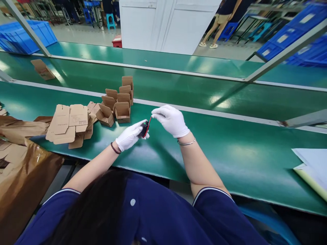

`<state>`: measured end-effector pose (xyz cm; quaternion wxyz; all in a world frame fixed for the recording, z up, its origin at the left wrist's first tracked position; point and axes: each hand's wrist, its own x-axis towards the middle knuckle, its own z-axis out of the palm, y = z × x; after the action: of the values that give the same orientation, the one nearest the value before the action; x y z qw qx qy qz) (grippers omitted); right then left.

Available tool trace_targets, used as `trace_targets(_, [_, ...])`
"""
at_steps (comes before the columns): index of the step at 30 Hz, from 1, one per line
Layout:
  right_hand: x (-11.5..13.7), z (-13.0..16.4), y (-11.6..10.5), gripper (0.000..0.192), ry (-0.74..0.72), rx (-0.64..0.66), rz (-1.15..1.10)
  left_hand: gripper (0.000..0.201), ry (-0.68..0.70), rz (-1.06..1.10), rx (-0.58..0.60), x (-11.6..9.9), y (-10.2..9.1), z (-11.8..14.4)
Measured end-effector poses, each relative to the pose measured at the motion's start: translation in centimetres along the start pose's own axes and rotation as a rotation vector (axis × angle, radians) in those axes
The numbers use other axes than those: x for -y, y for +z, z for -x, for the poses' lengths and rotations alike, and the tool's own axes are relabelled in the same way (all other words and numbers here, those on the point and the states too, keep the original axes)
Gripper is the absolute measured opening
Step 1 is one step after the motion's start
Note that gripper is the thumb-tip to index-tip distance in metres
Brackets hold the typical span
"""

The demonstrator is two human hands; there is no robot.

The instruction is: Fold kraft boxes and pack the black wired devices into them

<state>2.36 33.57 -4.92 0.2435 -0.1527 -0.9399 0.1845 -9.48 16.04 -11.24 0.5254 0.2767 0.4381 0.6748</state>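
My left hand [130,136], in a white glove, is closed around a small black device [144,129] above the green work surface. A red wire [148,125] runs up from the device. My right hand [170,119], also gloved in white, pinches the wire's upper end between thumb and fingertips. What kind of device it is I cannot make out, since fingers cover part of it. Just left of my hands stand several small open cardboard boxes [122,112] in two rows, their flaps raised.
Flattened cardboard boxes [66,123] lie piled on the left of the green bench [230,146]. A brown paper-lined carton [30,170] stands at lower left. White papers [313,163] lie at the right edge. Metal posts [283,51] rise behind; blue crates [28,35] sit beyond.
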Motion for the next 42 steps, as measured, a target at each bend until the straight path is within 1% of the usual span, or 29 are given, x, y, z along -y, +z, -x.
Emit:
trace_targets(3, [0.5, -0.7, 1.4, 0.017, 0.038, -0.016, -0.171, 0.089, -0.040, 0.028, 0.098, -0.7, 0.7, 0.7])
trace_targets(5, [0.7, -0.8, 2.4, 0.017, 0.046, 0.065, -0.224, 0.098, -0.041, 0.018, 0.128, -1.1, 0.9, 0.8])
trace_targets(6, [0.7, -0.7, 2.8, 0.018, 0.046, 0.133, -0.229, 0.102, -0.022, 0.019, 0.118, -1.2, 0.9, 0.8])
trace_targets(8, [0.5, -0.3, 3.4, 0.021, 0.045, 0.274, -0.184, 0.106, 0.043, 0.013, 0.058, -1.3, 0.6, 0.8])
trace_targets(9, [0.5, 0.0, 3.5, 0.023, 0.044, 0.326, -0.137, 0.103, 0.073, -0.006, 0.017, -1.3, 0.2, 0.7])
trace_targets(11, [0.7, 1.1, 3.6, 0.026, 0.047, 0.377, -0.008, 0.085, 0.100, -0.086, -0.072, -1.1, -0.6, 0.4])
trace_targets(13, [1.6, 2.3, 3.1, 0.028, 0.033, 0.408, 0.136, 0.066, 0.097, -0.224, -0.189, -0.7, -1.6, 0.0])
trace_targets(14, [2.2, 2.9, 2.8, 0.028, 0.009, 0.424, 0.201, 0.059, 0.101, -0.328, -0.261, -0.5, -2.0, -0.2])
trace_targets(16, [3.6, 3.6, 2.1, 0.030, -0.070, 0.446, 0.292, 0.050, 0.124, -0.609, -0.379, 0.0, -2.3, -0.5])
trace_targets(17, [4.1, 3.6, 1.8, 0.031, -0.112, 0.445, 0.308, 0.047, 0.135, -0.761, -0.399, 0.2, -2.2, -0.5])
trace_targets(18, [4.5, 3.4, 1.5, 0.032, -0.140, 0.428, 0.305, 0.047, 0.140, -0.894, -0.385, 0.4, -2.0, -0.5])
trace_targets(19, [4.6, 3.1, 1.4, 0.031, -0.145, 0.395, 0.280, 0.050, 0.138, -0.988, -0.344, 0.6, -1.7, -0.4])
trace_targets(20, [4.5, 2.6, 1.4, 0.028, -0.129, 0.357, 0.230, 0.058, 0.133, -1.031, -0.289, 0.8, -1.4, -0.3])
trace_targets(22, [3.5, 1.7, 1.7, 0.020, -0.049, 0.304, 0.046, 0.080, 0.134, -0.985, -0.174, 1.0, -0.8, 0.2])
trace_targets(23, [2.8, 1.3, 2.0, 0.017, 0.008, 0.294, -0.083, 0.089, 0.149, -0.919, -0.127, 1.1, -0.7, 0.4])
trace_targets(24, [2.2, 1.2, 2.4, 0.015, 0.072, 0.289, -0.222, 0.093, 0.176, -0.837, -0.089, 1.1, -0.7, 0.6])
trace_targets(25, [1.6, 1.1, 2.9, 0.016, 0.133, 0.285, -0.357, 0.091, 0.207, -0.751, -0.063, 1.1, -0.8, 0.8])
trace_targets(26, [1.1, 1.3, 3.5, 0.018, 0.186, 0.281, -0.474, 0.085, 0.237, -0.669, -0.057, 1.1, -0.9, 0.9])
trace_targets(27, [0.8, 1.5, 4.1, 0.021, 0.228, 0.272, -0.567, 0.076, 0.257, -0.599, -0.072, 1.1, -1.1, 1.0])
trace_targets(29, [0.6, 2.3, 5.2, 0.026, 0.282, 0.247, -0.683, 0.063, 0.263, -0.507, -0.137, 1.0, -1.5, 1.1])
trace_targets(31, [0.9, 3.1, 5.9, 0.030, 0.330, 0.184, -0.731, 0.057, 0.236, -0.472, -0.192, 0.9, -1.7, 1.1])
trace_targets(33, [1.3, 3.7, 6.0, 0.035, 0.379, 0.102, -0.767, 0.056, 0.216, -0.464, -0.210, 0.8, -1.8, 1.0])
trace_targets(34, [1.6, 4.0, 5.9, 0.038, 0.385, 0.076, -0.786, 0.056, 0.211, -0.463, -0.216, 0.8, -1.8, 0.9])
trace_targets(36, [2.0, 4.2, 5.7, 0.042, 0.332, 0.076, -0.798, 0.056, 0.200, -0.456, -0.229, 0.9, -1.9, 0.8])
trace_targets(38, [2.4, 4.4, 5.6, 0.041, 0.238, 0.079, -0.714, 0.056, 0.189, -0.442, -0.231, 1.0, -2.1, 0.7])
trace_targets(39, [2.6, 4.5, 5.7, 0.039, 0.204, 0.059, -0.642, 0.056, 0.184, -0.444, -0.225, 1.0, -2.2, 0.6])
trace_targets(42, [3.2, 4.8, 6.7, 0.030, 0.183, -0.043, -0.436, 0.055, 0.205, -0.543, -0.214, 1.3, -2.6, 0.7])
